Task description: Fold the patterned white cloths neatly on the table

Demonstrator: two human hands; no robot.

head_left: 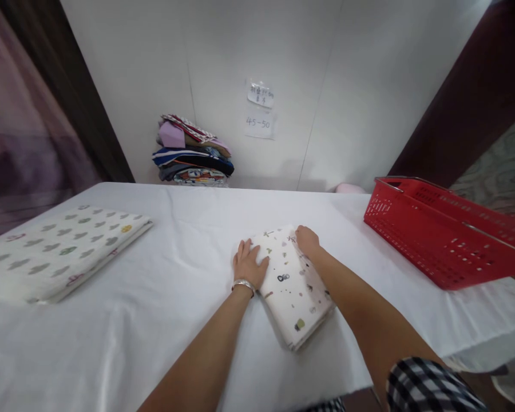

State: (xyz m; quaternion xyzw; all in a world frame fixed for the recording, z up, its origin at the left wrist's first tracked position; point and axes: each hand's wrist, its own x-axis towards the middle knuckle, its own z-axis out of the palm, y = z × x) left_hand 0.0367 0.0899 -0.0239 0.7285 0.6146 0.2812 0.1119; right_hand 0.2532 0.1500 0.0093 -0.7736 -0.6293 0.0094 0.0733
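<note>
A folded white cloth (283, 277) with small printed figures lies near the front of the white-covered table, turned at a slant. My left hand (249, 264), a silver bangle at its wrist, rests on the cloth's left edge with fingers spread. At the far right corner of the same cloth, my right hand (307, 240) has its fingers curled in and closed on the edge. The fingertips of the right hand are partly hidden. Off to the left lies a larger folded white cloth (64, 246) with grey cloud shapes, apart from both hands.
A red perforated basket (446, 234) stands on the right side of the table (189, 320). Against the back wall is a stack of folded fabrics (193, 154). Paper notes (260, 125) are taped to the wall. A pinkish curtain (21, 114) hangs at the left.
</note>
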